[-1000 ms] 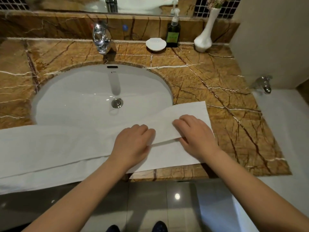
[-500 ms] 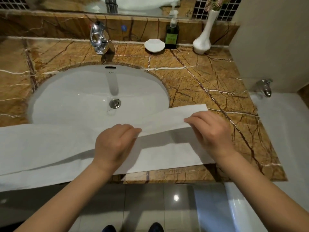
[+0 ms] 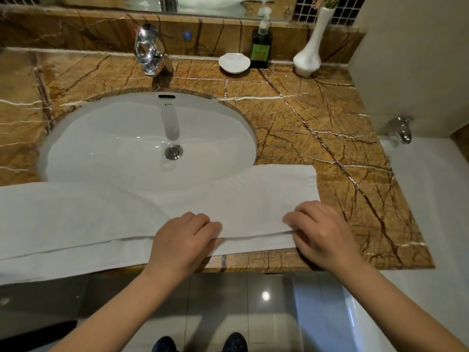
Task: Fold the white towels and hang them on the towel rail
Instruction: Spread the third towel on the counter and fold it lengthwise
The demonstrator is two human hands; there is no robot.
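A long white towel (image 3: pixel 83 219) lies along the front of the marble counter (image 3: pixel 304 118), reaching off the left edge of the view and covering the near rim of the sink (image 3: pixel 101 148). Its upper layer is folded toward me and ends a little short of the near edge. My left hand (image 3: pixel 182 240) pinches that folded edge near the middle, fingers curled. My right hand (image 3: pixel 322 229) pinches the same edge near the towel's right end. No towel rail is in view.
A chrome tap (image 3: pixel 148 50) stands behind the sink. A white soap dish (image 3: pixel 234 62), a dark pump bottle (image 3: pixel 261 45) and a white vase (image 3: pixel 308 53) line the back ledge. A white bathtub (image 3: pixel 431 199) with a chrome spout (image 3: pixel 401 128) sits on the right.
Both hands lifted the towel's far layer and drew it toward me. It now lies flat over the lower layer, with its edge near the counter's front.
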